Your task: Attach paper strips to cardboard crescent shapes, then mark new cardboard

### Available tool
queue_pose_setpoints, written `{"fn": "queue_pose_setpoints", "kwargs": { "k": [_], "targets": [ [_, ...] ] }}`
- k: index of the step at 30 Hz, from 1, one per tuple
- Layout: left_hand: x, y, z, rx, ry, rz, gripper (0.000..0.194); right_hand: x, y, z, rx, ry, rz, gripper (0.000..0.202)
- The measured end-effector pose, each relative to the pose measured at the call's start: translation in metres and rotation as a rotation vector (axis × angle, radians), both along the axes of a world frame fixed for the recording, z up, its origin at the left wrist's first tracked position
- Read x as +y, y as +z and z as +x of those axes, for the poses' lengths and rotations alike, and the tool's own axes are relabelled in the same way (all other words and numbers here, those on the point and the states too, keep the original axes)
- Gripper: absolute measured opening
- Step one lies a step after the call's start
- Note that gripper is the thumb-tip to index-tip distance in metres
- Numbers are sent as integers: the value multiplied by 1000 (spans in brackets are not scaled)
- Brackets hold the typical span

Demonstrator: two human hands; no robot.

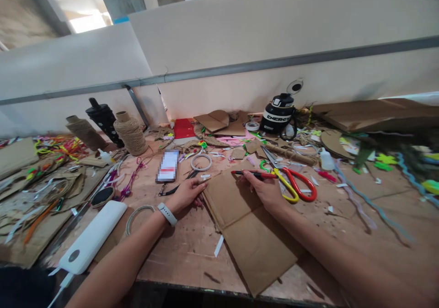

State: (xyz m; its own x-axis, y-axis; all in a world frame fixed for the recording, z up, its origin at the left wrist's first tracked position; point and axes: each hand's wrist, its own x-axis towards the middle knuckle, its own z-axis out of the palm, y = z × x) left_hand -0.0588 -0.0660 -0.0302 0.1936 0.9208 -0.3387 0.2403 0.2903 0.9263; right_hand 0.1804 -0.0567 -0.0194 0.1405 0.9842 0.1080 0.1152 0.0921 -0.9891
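A brown piece of cardboard with fold lines lies at an angle on the table in front of me. My left hand, with a light watch band on its wrist, pinches the cardboard's upper left edge. Resting over the cardboard's upper right part, my right hand holds a red and black pen nearly level, its tip pointing left. Just right of that hand are scissors with red and yellow handles, partly behind the pen and hand.
A blurred-screen phone, tape ring and white power bank lie to the left. Twine spools and a black bottle stand at the back. Cardboard scraps, a small glue bottle and coloured strips litter the table.
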Motion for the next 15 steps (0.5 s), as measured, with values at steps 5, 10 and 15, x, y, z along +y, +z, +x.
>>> {"fn": "queue_pose_setpoints", "kwargs": {
  "k": [5,10,15],
  "targets": [
    [0,3,0,21,2,-21,36,6,1,26,-19,-76,32,41],
    [1,0,-2,22,-8,-17,42,4,4,44,-21,-145,35,40],
    [1,0,-2,30,-15,-5,44,4,8,44,-46,-132,23,39]
  ]
}}
